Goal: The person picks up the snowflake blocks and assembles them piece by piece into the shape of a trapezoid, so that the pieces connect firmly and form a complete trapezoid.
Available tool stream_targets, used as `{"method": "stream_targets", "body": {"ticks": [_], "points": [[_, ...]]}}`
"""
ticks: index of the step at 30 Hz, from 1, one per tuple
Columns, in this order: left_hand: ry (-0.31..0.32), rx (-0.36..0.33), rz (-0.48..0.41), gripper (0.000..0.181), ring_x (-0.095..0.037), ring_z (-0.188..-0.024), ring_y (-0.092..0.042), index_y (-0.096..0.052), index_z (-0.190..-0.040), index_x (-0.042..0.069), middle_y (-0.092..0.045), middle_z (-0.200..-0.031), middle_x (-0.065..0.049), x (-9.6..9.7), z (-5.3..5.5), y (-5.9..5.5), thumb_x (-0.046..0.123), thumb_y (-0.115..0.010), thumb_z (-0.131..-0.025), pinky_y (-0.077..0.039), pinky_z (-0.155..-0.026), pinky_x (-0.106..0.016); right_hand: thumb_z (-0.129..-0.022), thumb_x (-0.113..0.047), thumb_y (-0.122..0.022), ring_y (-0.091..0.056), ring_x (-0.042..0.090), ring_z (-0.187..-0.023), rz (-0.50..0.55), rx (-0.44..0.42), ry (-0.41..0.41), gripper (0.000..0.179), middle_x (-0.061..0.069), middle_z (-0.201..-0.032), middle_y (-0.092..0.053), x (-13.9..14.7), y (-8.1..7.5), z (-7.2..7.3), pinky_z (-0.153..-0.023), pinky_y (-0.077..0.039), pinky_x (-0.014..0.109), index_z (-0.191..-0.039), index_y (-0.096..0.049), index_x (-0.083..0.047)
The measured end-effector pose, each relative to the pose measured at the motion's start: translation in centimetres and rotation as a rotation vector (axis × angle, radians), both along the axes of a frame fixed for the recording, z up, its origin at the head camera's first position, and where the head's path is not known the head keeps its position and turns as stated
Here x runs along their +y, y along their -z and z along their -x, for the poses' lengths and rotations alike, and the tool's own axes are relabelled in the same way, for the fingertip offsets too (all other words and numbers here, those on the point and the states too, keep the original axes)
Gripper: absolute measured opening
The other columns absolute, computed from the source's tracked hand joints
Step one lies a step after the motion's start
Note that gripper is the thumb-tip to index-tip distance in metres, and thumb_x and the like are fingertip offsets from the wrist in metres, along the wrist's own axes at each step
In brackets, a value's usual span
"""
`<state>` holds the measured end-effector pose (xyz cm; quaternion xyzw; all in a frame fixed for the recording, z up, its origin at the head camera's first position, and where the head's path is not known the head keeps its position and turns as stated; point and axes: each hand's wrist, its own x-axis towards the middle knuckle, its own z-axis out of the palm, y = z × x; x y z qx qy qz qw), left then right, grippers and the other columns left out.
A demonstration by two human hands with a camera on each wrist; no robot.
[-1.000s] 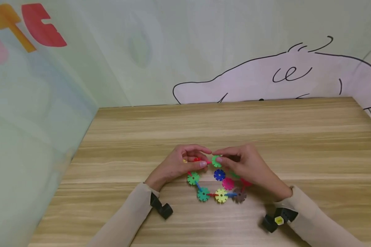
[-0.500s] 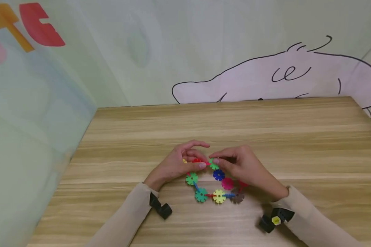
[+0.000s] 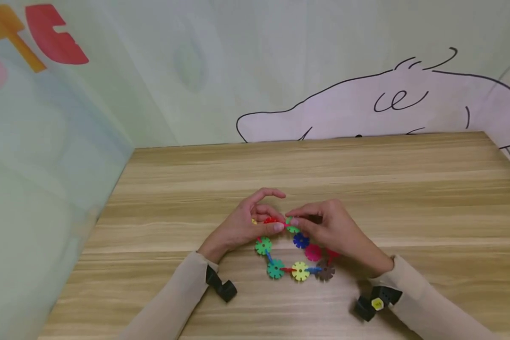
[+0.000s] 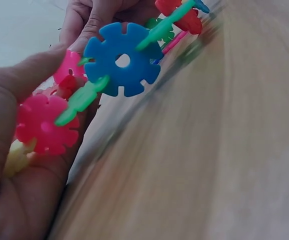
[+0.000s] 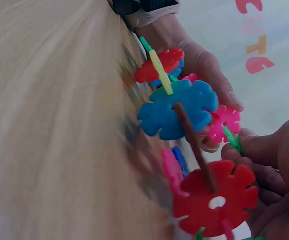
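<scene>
Notched plastic interlocking discs form a linked loop between the two hands. My left hand (image 3: pixel 247 223) pinches a pink disc (image 5: pixel 225 123) between thumb and fingers, its index finger raised away. Facing it, my right hand (image 3: pixel 337 231) pinches a green disc (image 3: pixel 293 227) by its edge. The green disc meets the pink one; how deep the slots engage is hidden by the fingers. Lower in the loop, a teal disc (image 3: pixel 275 268), a yellow disc (image 3: pixel 300 271) and a brown disc (image 3: pixel 326 271) show face-on, with edge-on discs between them. Part of the loop lies behind the hands.
The loop is over a wood-grain table (image 3: pixel 187 184). Inside it or along its right side are a dark blue disc (image 3: pixel 301 240) and a pink disc. A printed wall (image 3: pixel 153 71) borders the table at the back and left. Black cameras sit on both wrists.
My right hand has shifted slightly left with the green disc, closing the gap to the pink disc. The left index finger has lifted away. The lower part of the loop has slid slightly left.
</scene>
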<state>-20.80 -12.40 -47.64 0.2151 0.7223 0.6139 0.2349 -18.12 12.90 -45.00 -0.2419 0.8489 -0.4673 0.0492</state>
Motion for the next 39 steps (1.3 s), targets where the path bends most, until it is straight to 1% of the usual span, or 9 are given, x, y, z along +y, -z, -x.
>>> {"method": "stream_targets", "body": {"ticks": [6, 10, 13, 17, 23, 28, 31, 34, 39], "points": [[0.004, -0.012, -0.002, 0.056, -0.022, -0.102, -0.079, -0.054, -0.153, 0.027, -0.08, -0.115, -0.009, 0.0, -0.1, -0.1, 0.017, -0.075, -0.101, -0.059, -0.099, -0.032, -0.108, -0.017, -0.066, -0.064, 0.011, -0.072, -0.014, -0.036, -0.014, 0.018, 0.0, -0.085, -0.076, 0.6, -0.5, 0.2, -0.066, -0.055, 0.024, -0.117, -0.078, -0.008], [0.012, -0.014, -0.01, 0.046, -0.019, -0.101, -0.079, -0.06, -0.147, 0.023, -0.079, -0.12, -0.011, -0.1, -0.1, -0.1, 0.017, -0.073, -0.103, -0.061, -0.096, -0.029, -0.111, -0.017, -0.061, -0.068, 0.016, -0.075, -0.057, -0.05, 0.01, 0.016, 0.002, -0.087, -0.076, 1.6, -0.9, 0.5, -0.068, -0.058, 0.027, -0.111, -0.075, -0.009], [0.024, -0.017, -0.009, 0.044, -0.017, -0.102, -0.079, -0.063, -0.146, 0.022, -0.078, -0.123, -0.012, -0.1, -0.1, -0.1, 0.018, -0.072, -0.103, -0.064, -0.091, -0.029, -0.108, -0.013, -0.064, -0.064, 0.015, -0.076, -0.146, -0.047, 0.014, 0.011, 0.001, -0.09, -0.077, 2.3, -1.3, 0.8, -0.068, -0.056, 0.026, -0.107, -0.075, -0.011], [0.041, -0.034, -0.004, 0.045, -0.019, -0.108, -0.079, -0.064, -0.149, 0.023, -0.077, -0.131, -0.012, -0.2, -0.1, -0.1, 0.02, -0.071, -0.104, -0.064, -0.093, -0.031, -0.101, -0.008, -0.071, -0.06, 0.014, -0.078, -0.242, -0.069, -0.033, 0.007, -0.001, -0.09, -0.076, 3.1, -1.6, 1.2, -0.069, -0.052, 0.026, -0.101, -0.076, -0.013], [0.059, -0.025, 0.035, 0.041, -0.019, -0.116, -0.078, -0.068, -0.146, 0.022, -0.079, -0.132, -0.009, -0.3, -0.1, -0.2, 0.02, -0.07, -0.105, -0.062, -0.096, -0.028, -0.094, -0.004, -0.08, -0.059, 0.014, -0.079, -0.328, -0.089, -0.144, 0.015, -0.003, -0.095, -0.074, 4.1, -2.2, 1.5, -0.069, -0.052, 0.026, -0.103, -0.076, -0.016], [0.109, 0.002, 0.01, 0.042, -0.019, -0.114, -0.079, -0.066, -0.146, 0.016, -0.077, -0.133, -0.013, -0.3, 0.0, -0.3, 0.012, -0.068, -0.104, -0.061, -0.1, -0.027, -0.088, -0.01, -0.089, -0.058, 0.015, -0.088, -0.412, -0.089, -0.217, 0.029, -0.005, -0.108, -0.076, 4.6, -2.4, 1.5, -0.079, -0.054, 0.03, -0.112, -0.075, -0.019], [0.132, 0.007, -0.011, 0.042, -0.017, -0.115, -0.077, -0.065, -0.146, 0.013, -0.075, -0.137, -0.015, -0.3, 0.0, -0.3, 0.01, -0.065, -0.105, -0.06, -0.101, -0.027, -0.086, -0.011, -0.09, -0.061, 0.013, -0.092, -0.429, -0.107, -0.241, 0.034, -0.004, -0.11, -0.076, 4.5, -2.3, 1.6, -0.084, -0.057, 0.031, -0.115, -0.073, -0.019], [0.148, 0.004, -0.024, 0.041, -0.015, -0.117, -0.076, -0.064, -0.147, 0.011, -0.072, -0.14, -0.016, -0.4, 0.1, -0.3, 0.011, -0.062, -0.105, -0.06, -0.101, -0.027, -0.086, -0.009, -0.09, -0.062, 0.012, -0.091, -0.432, -0.123, -0.253, 0.035, -0.005, -0.105, -0.074, 4.4, -2.2, 1.6, -0.084, -0.057, 0.03, -0.115, -0.072, -0.018], [0.164, 0.001, -0.022, 0.041, -0.014, -0.111, -0.076, -0.065, -0.146, 0.012, -0.075, -0.135, -0.015, -0.4, 0.1, -0.4, 0.013, -0.061, -0.106, -0.059, -0.091, -0.024, -0.086, -0.006, -0.088, -0.061, 0.01, -0.084, -0.396, -0.117, -0.255, 0.032, -0.005, -0.093, -0.072, 4.5, -2.1, 1.6, -0.076, -0.056, 0.025, -0.112, -0.071, -0.017]]}}
